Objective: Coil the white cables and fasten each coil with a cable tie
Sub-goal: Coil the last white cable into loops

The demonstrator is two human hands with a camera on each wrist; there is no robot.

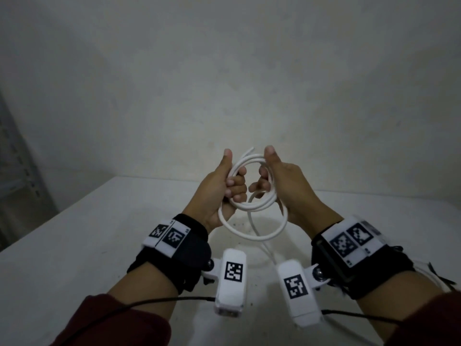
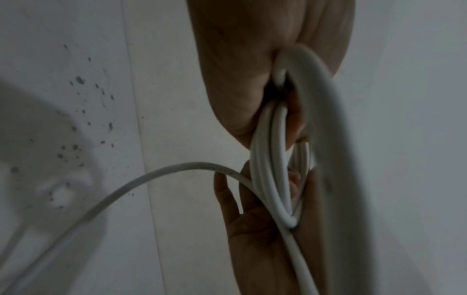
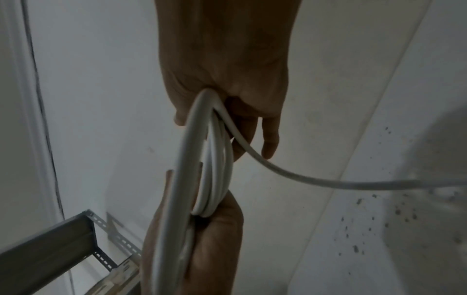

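Note:
I hold a white cable coil of several loops in the air above the white table. My left hand grips the coil's left side, with the fingers curled through the loops and the thumb up. My right hand grips the right side the same way. A cut cable end sticks up between the thumbs. A loose tail drops from the coil to the table. The left wrist view shows the coil edge-on and the tail. The right wrist view shows the coil and the tail.
A metal shelf rack stands left of the table, against the wall. Dark specks mark the tabletop under the hands. Thin dark strips and more white cable lie by my right wrist at the table's right side.

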